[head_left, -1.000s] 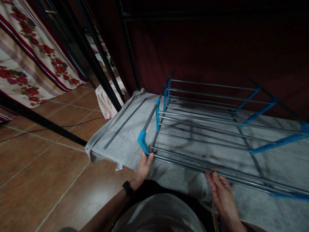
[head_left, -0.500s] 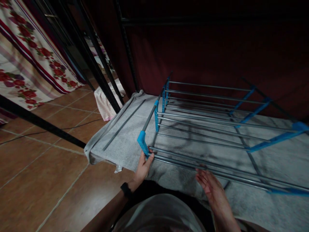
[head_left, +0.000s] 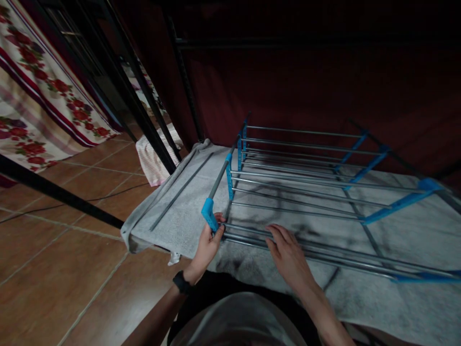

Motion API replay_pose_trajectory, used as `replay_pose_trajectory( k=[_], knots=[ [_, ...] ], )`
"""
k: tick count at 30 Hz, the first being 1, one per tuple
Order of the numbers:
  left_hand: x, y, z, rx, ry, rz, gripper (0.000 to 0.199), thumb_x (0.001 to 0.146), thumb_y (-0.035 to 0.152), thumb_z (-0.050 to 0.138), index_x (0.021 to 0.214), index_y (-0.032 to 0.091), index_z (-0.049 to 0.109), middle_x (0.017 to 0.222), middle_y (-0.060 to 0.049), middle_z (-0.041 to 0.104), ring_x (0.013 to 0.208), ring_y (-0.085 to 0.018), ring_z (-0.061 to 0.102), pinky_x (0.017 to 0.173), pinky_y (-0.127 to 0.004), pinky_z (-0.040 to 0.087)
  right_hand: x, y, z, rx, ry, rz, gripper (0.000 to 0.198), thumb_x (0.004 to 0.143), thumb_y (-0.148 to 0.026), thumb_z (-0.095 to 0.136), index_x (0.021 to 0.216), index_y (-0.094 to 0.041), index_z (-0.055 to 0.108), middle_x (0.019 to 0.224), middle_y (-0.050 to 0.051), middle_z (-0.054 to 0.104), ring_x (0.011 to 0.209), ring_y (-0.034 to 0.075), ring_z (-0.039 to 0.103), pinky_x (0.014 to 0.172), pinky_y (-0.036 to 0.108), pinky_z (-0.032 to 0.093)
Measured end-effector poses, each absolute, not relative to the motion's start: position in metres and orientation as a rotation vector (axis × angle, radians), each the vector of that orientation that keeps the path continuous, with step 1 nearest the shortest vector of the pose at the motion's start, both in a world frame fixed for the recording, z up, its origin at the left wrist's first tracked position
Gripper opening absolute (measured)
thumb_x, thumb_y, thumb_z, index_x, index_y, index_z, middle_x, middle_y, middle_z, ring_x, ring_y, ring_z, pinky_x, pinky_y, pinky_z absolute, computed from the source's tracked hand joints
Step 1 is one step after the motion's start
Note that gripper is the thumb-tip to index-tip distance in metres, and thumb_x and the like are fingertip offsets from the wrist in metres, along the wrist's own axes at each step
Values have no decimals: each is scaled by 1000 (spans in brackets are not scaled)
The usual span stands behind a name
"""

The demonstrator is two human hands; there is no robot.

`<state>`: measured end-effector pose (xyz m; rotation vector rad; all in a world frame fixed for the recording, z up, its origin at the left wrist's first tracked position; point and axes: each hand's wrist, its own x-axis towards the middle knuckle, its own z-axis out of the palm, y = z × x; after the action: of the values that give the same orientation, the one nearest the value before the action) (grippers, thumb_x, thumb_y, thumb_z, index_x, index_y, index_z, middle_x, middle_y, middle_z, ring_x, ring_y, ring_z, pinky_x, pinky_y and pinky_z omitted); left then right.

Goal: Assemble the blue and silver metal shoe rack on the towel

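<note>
A rack (head_left: pixel 288 184) of thin metal rods and blue plastic side brackets lies on its side on a grey blanket. At its near left corner, my left hand (head_left: pixel 209 242) is closed around the blue connector (head_left: pixel 212 218), thumb in front by the rod ends and fingers behind. My right hand (head_left: pixel 288 254) hovers over or lightly touches the near rods (head_left: pixel 342 262), with thumb and fingers apart; whether it makes contact I cannot tell. At the far right, blue brackets (head_left: pixel 399 206) hold the other rod ends.
A loose grey tube (head_left: pixel 182 191) lies on the blanket (head_left: pixel 165 211), left of the rack. Black metal posts (head_left: pixel 139 91) rise at the left, with a dark red cloth (head_left: pixel 288 86) behind. A cable (head_left: pixel 97 198) crosses the tiled floor (head_left: pixel 90 250). A flowered curtain (head_left: pixel 46 86) hangs far left.
My right hand has moved left along the near rods and turned more palm down. My left hand stays at the corner connector. The view has shifted slightly.
</note>
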<state>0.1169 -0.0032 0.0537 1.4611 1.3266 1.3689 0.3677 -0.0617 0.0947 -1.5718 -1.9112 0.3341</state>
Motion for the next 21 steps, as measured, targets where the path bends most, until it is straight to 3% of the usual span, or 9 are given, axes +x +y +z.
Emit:
replay_pose_trajectory(
  k=[5, 9, 15, 21],
  knots=[
    [113, -2, 49, 1449, 1363, 1323, 35, 85, 42, 65, 114, 22, 60, 115, -8, 66, 114, -25, 59, 106, -44, 42, 349, -41, 103, -1753, -2313, 107, 29, 102, -21, 45, 124, -19, 63, 110, 9, 69, 101, 24, 64, 95, 41, 48],
    [112, -3, 49, 1401, 1353, 1306, 41, 84, 43, 66, 119, 22, 60, 114, -8, 66, 105, -24, 62, 98, -41, 47, 353, -41, 120, -1726, -2387, 127, 27, 103, -23, 42, 117, -24, 65, 105, 6, 67, 99, 21, 63, 89, 36, 48],
    [114, -3, 58, 1308, 1304, 1303, 35, 80, 40, 70, 108, 21, 63, 95, -4, 67, 88, -21, 62, 82, -35, 50, 356, -43, 131, -1712, -2412, 182, 27, 104, -23, 40, 112, -25, 66, 102, 5, 66, 94, 20, 62, 87, 34, 47],
    [123, -1, 83, 1298, 1364, 1395, 20, 77, 30, 68, 94, 21, 63, 92, -2, 66, 86, -20, 61, 82, -33, 48, 352, -38, 138, -1683, -2441, 220, 28, 105, -26, 36, 109, -22, 64, 108, 5, 65, 98, 21, 63, 88, 35, 48]
  ],
)
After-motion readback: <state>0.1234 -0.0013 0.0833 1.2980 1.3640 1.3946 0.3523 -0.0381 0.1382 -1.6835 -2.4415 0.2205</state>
